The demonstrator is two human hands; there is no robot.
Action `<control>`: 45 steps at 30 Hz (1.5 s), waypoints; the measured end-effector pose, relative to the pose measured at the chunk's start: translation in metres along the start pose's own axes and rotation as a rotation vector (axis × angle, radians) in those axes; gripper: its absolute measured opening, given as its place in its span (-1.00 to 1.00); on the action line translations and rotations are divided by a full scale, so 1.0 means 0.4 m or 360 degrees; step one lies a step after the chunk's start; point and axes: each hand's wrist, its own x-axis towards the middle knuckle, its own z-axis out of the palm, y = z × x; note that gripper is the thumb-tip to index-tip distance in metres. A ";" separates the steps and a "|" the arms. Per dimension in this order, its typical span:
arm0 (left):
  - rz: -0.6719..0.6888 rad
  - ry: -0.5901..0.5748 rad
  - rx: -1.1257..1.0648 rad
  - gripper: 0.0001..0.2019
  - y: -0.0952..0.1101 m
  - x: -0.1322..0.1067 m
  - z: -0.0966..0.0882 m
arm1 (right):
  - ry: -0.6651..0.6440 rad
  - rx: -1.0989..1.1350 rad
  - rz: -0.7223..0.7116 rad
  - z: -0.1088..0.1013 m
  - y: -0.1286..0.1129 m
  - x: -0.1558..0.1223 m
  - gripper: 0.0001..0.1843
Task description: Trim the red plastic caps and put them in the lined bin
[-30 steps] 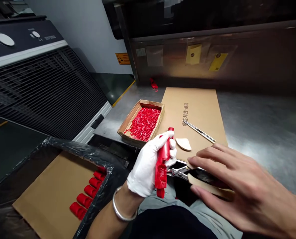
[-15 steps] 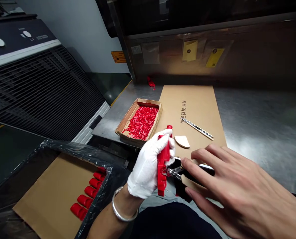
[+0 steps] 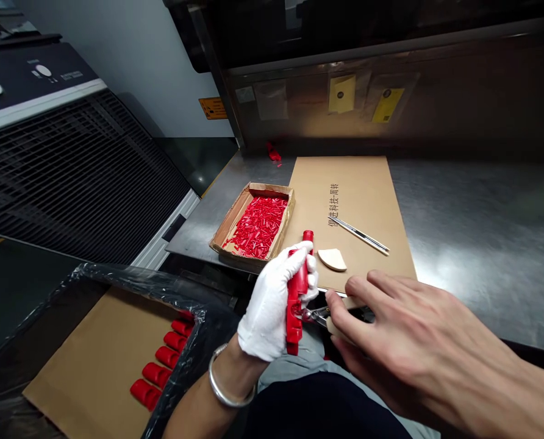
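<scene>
My left hand [image 3: 272,305], in a white glove, is closed around a red plastic part [image 3: 297,292] and holds it roughly upright above my lap. My bare right hand [image 3: 400,329] grips a pair of nippers [image 3: 324,316] with pale handles; my fingers cover much of them. The metal jaws touch the right side of the red part, low down near a notch. Just beyond my hands, a white fan-shaped piece [image 3: 332,260] and a slim utility knife [image 3: 360,234] lie on a cardboard sheet [image 3: 363,183].
Left of the sheet, a shallow cardboard box [image 3: 224,228] holds many red scraps. Lower left, a bin lined with black plastic [image 3: 130,277] has cardboard inside and several red parts [image 3: 157,373] in a row. Red bits [image 3: 273,152] lie farther back on the metal table [image 3: 459,244].
My right hand has closed further round the nippers, squeezing the handles nearer together. The red part has shifted slightly left in the view, along with the whole scene.
</scene>
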 end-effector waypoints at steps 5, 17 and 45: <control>-0.0036 0.0000 -0.0032 -0.79 0.000 0.004 -0.003 | -0.0019 0.0024 -0.0001 0.004 0.004 0.003 -0.90; -0.0195 -0.0131 -0.0343 -0.83 0.009 0.025 -0.033 | -0.0019 0.0471 0.0098 -0.007 0.024 -0.018 -0.85; -0.0099 -0.0139 0.0731 -0.67 -0.143 -0.062 -0.113 | -0.0173 0.0389 0.1173 0.344 0.332 0.025 -0.70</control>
